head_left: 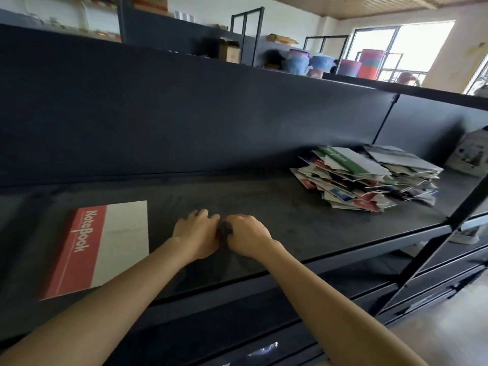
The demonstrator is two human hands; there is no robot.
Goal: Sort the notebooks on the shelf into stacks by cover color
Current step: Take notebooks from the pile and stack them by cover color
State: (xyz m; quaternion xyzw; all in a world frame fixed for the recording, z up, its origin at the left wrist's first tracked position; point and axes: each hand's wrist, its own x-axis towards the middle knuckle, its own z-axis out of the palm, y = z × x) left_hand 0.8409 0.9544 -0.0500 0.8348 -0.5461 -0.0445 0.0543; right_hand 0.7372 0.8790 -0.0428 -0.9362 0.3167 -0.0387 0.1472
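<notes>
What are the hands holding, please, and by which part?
The left hand and right hand pinch a small dark thing between them; what it is cannot be told.

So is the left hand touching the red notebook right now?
Apart. The head view shows a strip of bare dark shelf between the left hand and the red notebook, beside its white edge.
</notes>
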